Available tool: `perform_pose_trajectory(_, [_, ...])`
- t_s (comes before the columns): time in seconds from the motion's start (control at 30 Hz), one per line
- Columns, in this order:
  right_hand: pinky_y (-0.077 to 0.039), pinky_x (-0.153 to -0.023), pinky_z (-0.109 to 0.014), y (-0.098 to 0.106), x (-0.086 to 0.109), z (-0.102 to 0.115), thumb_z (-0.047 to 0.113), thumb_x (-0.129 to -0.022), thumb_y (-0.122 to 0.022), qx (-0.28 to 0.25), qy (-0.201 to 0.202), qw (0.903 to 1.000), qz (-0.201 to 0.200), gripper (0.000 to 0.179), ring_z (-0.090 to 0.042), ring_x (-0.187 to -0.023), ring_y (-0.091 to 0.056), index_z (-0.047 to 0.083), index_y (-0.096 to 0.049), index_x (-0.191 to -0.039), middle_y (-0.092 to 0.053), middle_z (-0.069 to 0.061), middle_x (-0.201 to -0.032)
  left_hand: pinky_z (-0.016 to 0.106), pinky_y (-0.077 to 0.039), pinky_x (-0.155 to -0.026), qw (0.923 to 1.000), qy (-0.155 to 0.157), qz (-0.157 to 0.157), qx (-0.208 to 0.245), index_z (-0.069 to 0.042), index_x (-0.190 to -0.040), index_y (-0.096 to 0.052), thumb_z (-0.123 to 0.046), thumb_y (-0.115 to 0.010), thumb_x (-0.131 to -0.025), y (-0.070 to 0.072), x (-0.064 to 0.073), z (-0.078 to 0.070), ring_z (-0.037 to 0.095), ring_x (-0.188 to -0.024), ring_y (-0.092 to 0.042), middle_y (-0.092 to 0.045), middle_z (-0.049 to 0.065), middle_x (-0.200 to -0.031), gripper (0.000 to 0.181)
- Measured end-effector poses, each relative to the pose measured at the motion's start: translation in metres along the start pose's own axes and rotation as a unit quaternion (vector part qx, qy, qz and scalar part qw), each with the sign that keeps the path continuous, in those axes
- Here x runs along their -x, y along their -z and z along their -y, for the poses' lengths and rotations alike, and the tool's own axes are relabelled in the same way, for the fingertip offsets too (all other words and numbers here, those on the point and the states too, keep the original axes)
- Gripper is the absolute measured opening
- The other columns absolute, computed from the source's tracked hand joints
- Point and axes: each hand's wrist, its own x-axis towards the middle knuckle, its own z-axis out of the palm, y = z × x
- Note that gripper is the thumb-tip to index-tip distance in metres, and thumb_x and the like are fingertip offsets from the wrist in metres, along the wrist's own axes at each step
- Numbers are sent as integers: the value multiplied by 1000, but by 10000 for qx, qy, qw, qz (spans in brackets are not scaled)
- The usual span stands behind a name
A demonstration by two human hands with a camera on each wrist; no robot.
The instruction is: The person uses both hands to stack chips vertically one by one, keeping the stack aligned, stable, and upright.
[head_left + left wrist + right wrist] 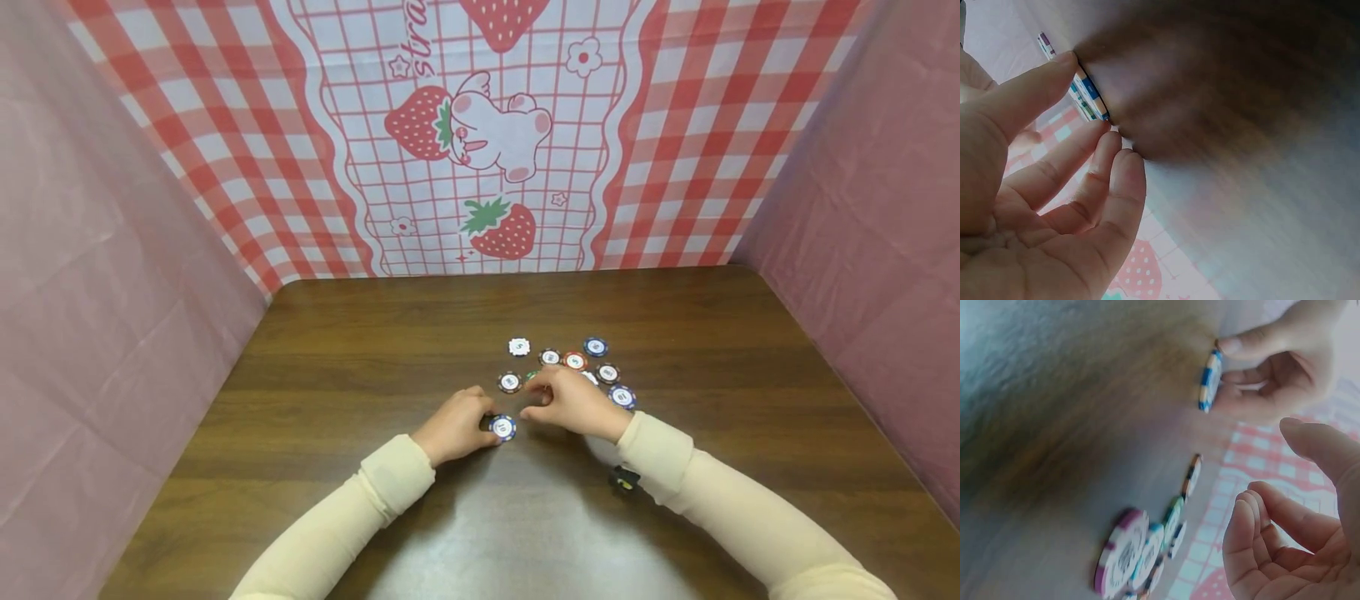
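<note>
My left hand [456, 425] pinches a blue-and-white poker chip [502, 427] marked 10 between thumb and fingers, on or just above the wooden table. The right wrist view shows this chip [1210, 381] edge-on at the left fingertips. My right hand [573, 404] hovers just right of it, thumb and fingers bent with a gap between them and nothing held. Close by the right hand lie a brown-edged chip [510, 382], a red chip [575, 361] and another blue chip [622, 396]. A green chip [532, 377] is mostly hidden by the right fingers.
Farther back on the wooden table [360, 333] lie a white chip [519, 347] and a dark blue chip [596, 346]. A small black object [624, 479] shows under the right sleeve. A checked strawberry cloth [652, 167] hangs behind; pink cloth walls stand on both sides.
</note>
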Motion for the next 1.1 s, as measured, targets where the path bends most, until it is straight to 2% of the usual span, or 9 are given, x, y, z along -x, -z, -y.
perform_pose_trajectory(0.27, [-47,-66,-23,15,12,-11,19,-78,-81,-476,-229,9979,-364,33,-16,-76,-59,-1,-71,-103,-65,-11,-90,31,-47,-75,9996,-245,-130,-40,-8,-94,-74,-21,-83,-73,-1,-1,1,15,-80,-57,-65,3,-88,27])
perform_pose_trajectory(0.53, [-53,-69,-23,25,26,-26,15,-79,-81,-865,-405,9930,-696,39,-8,-77,-61,-1,-68,-112,-68,-16,-110,34,-48,-78,9995,-263,-141,67,-6,-95,-74,-20,-83,-74,0,-1,1,16,-82,-57,-66,4,-89,27])
perform_pose_trajectory(0.8, [-52,-65,-22,27,38,-42,14,-79,-80,-1129,-797,9865,-883,43,-7,-77,-64,-3,-65,-116,-68,-19,-103,35,-48,-80,9997,-199,-95,140,-5,-95,-73,-19,-83,-73,1,-1,0,16,-83,-58,-66,5,-90,28])
perform_pose_trajectory(1.1, [-51,-63,-21,22,45,-53,13,-80,-80,-1349,-1045,9825,-743,43,-8,-75,-65,-6,-64,-115,-69,-20,-99,33,-48,-80,9997,-175,-77,118,-6,-95,-72,-20,-84,-73,0,-1,1,15,-83,-58,-65,4,-89,29])
